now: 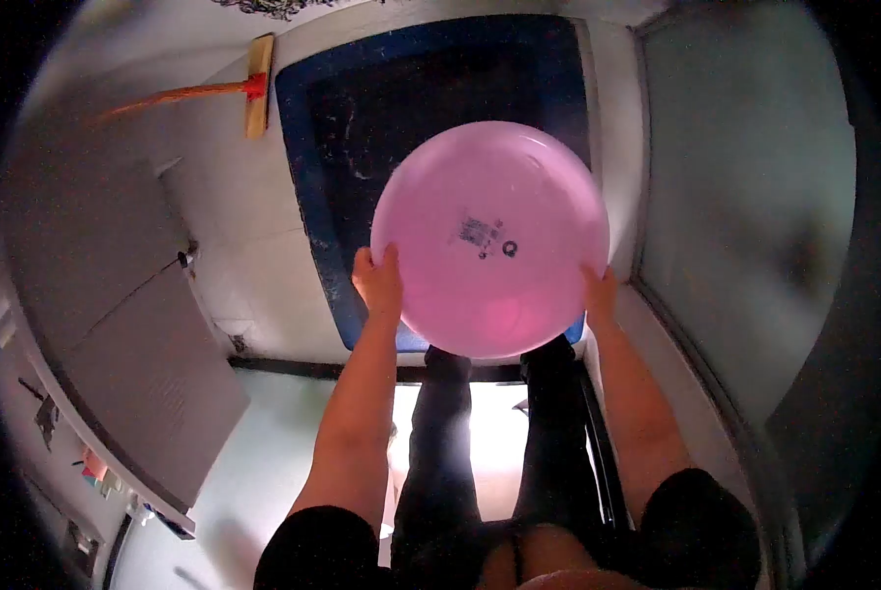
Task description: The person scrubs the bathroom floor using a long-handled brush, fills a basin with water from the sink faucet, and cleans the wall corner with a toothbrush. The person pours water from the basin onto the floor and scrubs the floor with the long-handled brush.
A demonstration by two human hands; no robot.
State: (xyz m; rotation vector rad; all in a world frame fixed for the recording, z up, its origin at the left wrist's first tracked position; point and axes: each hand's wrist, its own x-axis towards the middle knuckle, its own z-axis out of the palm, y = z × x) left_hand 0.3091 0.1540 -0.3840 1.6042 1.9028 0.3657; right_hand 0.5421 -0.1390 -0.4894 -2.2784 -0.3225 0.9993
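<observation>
A round pink basin (440, 197) is held up in front of my body, with small dark printed marks near its middle. My left hand (378, 280) grips its left rim, the thumb showing on the near side. At the right rim, my right hand (600, 293) is closed on the edge, its fingers partly hidden. Beyond the basin lies a dark mat (337, 128) with a blue border, partly covered by it.
A wooden squeegee or broom (256, 87) with an orange handle lies at the upper left. Grey cabinet doors (106, 236) stand at left. A frosted glass panel (745, 177) rises at right. My dark-trousered legs are below the basin, by a dark threshold (293, 368).
</observation>
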